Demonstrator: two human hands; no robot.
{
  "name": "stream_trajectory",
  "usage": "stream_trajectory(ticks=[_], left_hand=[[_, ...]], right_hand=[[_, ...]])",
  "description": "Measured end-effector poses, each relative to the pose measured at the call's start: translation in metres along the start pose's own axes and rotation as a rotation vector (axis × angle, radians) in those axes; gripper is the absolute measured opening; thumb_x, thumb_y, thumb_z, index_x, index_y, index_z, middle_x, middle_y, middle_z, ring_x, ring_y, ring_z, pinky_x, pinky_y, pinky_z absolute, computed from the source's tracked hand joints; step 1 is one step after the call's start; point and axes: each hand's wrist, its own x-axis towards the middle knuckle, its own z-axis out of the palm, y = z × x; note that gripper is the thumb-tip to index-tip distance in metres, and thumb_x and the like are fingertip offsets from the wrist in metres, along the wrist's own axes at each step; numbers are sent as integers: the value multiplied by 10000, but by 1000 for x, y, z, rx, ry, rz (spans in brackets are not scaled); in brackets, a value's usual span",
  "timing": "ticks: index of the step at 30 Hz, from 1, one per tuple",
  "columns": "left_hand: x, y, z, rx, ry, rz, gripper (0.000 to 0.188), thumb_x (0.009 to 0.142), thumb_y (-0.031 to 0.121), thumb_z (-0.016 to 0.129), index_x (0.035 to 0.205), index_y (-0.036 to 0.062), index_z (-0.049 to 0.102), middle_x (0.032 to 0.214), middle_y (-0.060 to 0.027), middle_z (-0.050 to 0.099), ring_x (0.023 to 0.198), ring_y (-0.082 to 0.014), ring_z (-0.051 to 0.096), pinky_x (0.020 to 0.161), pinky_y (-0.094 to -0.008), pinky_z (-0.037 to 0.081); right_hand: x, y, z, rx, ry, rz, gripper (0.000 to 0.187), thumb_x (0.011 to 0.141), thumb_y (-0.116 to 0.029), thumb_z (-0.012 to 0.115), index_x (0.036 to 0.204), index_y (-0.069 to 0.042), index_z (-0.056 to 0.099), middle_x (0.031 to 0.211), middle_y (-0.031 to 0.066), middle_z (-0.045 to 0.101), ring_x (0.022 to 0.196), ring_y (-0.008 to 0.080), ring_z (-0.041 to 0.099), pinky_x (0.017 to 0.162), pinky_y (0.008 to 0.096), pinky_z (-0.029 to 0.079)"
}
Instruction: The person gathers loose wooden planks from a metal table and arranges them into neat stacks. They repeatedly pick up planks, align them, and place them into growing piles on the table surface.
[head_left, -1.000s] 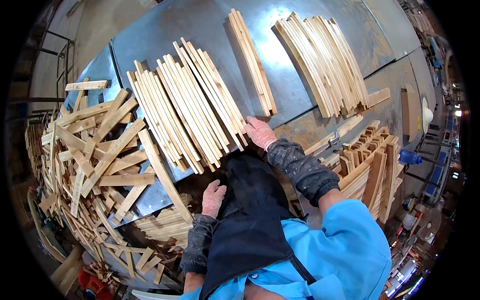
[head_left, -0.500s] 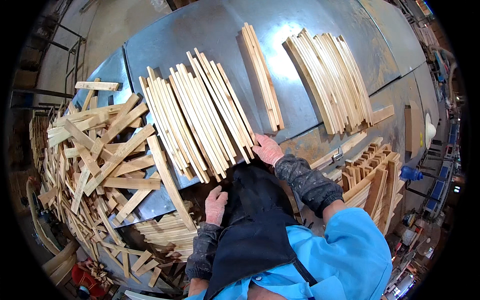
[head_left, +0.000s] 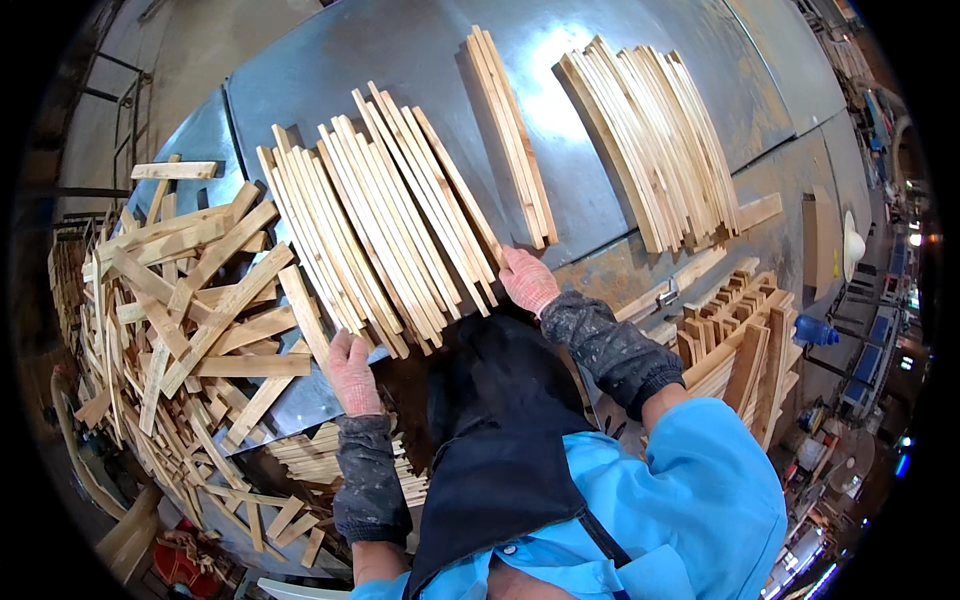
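A fan of long pale wooden slats (head_left: 385, 210) lies edge to edge on the grey metal table (head_left: 400, 50) in front of me. My left hand (head_left: 352, 370), in a pink glove, presses against the near ends of the slats at the fan's left side. At the fan's right side my right hand (head_left: 525, 280), also gloved, rests against the slat ends. Neither hand grips a slat. A dark apron and blue sleeves fill the lower middle.
A narrow stack of slats (head_left: 510, 135) and a wider bundle (head_left: 650, 145) lie further right on the table. A loose heap of short wood offcuts (head_left: 180, 300) covers the left side. Stacked wooden frames (head_left: 740, 340) stand at my right.
My left hand has risen from near the apron to the near ends of the slats. My right hand stays at the fan's right end.
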Motion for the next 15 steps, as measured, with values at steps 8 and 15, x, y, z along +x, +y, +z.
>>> stream_trajectory(ticks=[8,15], left_hand=[[14,-12,4,44,48,17,574,1043,157,714,1520,-99,523,1429,-216,651,1284,-293,647,1113,-383,499],[17,1,6,-8,48,103,498,1027,129,707,1445,-111,579,1297,-157,704,1165,-234,668,1037,-348,517]], right_hand=[[-5,-23,-19,-99,33,81,509,1018,-264,609,1473,-44,554,1217,211,688,1114,409,680,1004,499,547],[-25,-63,-10,-107,-64,110,618,1036,-372,593,1556,-50,505,1355,197,673,1195,381,685,1004,480,555]])
